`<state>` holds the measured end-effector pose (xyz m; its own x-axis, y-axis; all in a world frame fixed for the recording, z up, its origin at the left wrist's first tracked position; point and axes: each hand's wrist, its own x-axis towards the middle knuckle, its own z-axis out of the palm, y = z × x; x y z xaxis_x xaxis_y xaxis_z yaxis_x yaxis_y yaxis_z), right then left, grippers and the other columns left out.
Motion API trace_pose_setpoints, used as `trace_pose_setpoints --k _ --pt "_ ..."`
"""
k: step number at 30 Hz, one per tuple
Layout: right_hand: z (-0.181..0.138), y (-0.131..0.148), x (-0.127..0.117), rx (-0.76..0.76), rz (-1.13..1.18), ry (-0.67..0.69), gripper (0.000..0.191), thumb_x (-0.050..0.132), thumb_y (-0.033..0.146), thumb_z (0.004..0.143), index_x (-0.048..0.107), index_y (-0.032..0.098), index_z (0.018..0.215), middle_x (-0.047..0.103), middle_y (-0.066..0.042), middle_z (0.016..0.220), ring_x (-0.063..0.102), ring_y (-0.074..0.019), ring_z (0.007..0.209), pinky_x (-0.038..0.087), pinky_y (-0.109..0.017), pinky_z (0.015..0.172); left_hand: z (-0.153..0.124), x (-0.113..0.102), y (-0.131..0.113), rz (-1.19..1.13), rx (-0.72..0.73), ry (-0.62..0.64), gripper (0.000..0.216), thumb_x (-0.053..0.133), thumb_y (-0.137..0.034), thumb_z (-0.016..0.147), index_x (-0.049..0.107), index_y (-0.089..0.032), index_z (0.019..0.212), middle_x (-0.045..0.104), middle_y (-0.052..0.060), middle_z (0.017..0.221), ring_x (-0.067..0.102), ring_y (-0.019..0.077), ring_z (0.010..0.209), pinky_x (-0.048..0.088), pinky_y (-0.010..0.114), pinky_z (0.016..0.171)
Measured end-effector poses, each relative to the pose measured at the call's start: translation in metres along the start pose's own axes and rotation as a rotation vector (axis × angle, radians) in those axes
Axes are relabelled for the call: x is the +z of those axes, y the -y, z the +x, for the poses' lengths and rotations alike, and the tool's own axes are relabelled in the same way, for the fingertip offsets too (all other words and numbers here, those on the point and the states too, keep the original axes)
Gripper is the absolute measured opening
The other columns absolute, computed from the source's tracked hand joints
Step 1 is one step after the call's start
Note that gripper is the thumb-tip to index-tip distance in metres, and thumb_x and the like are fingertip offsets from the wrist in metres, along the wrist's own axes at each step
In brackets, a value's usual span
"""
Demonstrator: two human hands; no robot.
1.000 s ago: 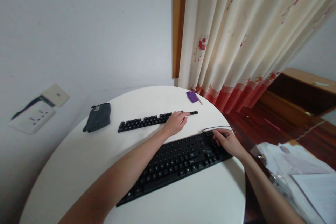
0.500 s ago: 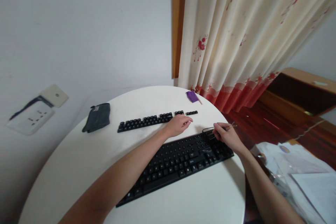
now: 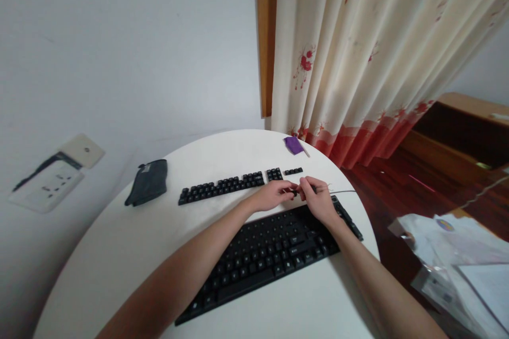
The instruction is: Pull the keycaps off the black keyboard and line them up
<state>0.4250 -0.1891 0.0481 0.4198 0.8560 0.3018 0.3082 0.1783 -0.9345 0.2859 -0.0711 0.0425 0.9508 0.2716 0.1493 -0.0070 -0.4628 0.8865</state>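
A black keyboard (image 3: 274, 254) lies slanted on the round white table (image 3: 119, 254). Beyond it, removed black keycaps (image 3: 222, 186) are lined up in a row. My left hand (image 3: 272, 195) and my right hand (image 3: 316, 198) meet above the keyboard's far edge, fingers pinched together around a small black keycap (image 3: 295, 192). My right hand also grips a thin wire key puller (image 3: 338, 191) that sticks out to the right. Both forearms cross over the keyboard.
A dark grey pouch (image 3: 148, 182) lies at the table's left back. A purple item (image 3: 294, 144) sits near the far edge by the flowered curtain (image 3: 369, 53). Papers in plastic (image 3: 457, 254) lie to the right, over a dark wooden floor. A wall socket (image 3: 47, 183) is at left.
My right hand lifted the wire puller off the keyboard's right end and moved left to meet my left hand, which drew back from the keycap row. The view shifted slightly.
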Motion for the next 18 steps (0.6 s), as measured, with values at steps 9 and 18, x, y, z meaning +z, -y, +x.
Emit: trace_pose_setpoints --k 9,18 --pt "-0.0082 -0.0054 -0.0037 0.005 -0.105 0.067 0.042 0.048 0.042 0.097 0.057 0.019 0.063 0.05 0.002 0.055 0.048 -0.0143 0.057 0.038 -0.027 0.061 0.0003 0.0034 0.0085 -0.253 -0.083 0.041 0.024 0.065 -0.013 0.08 0.069 -0.012 0.104 0.072 0.009 0.103 0.065 0.0171 0.094 0.049 0.031 0.089" --pt "-0.0127 -0.0013 0.001 -0.004 -0.127 0.138 0.041 0.048 0.046 0.095 0.057 0.02 0.065 0.053 0.001 0.059 0.048 -0.0149 0.059 0.037 -0.026 0.06 0.0006 0.0029 0.002 -0.11 -0.107 0.043 0.011 0.067 -0.017 0.079 0.069 -0.012 0.088 0.07 0.003 0.084 0.06 0.0146 0.078 0.047 0.028 0.077"
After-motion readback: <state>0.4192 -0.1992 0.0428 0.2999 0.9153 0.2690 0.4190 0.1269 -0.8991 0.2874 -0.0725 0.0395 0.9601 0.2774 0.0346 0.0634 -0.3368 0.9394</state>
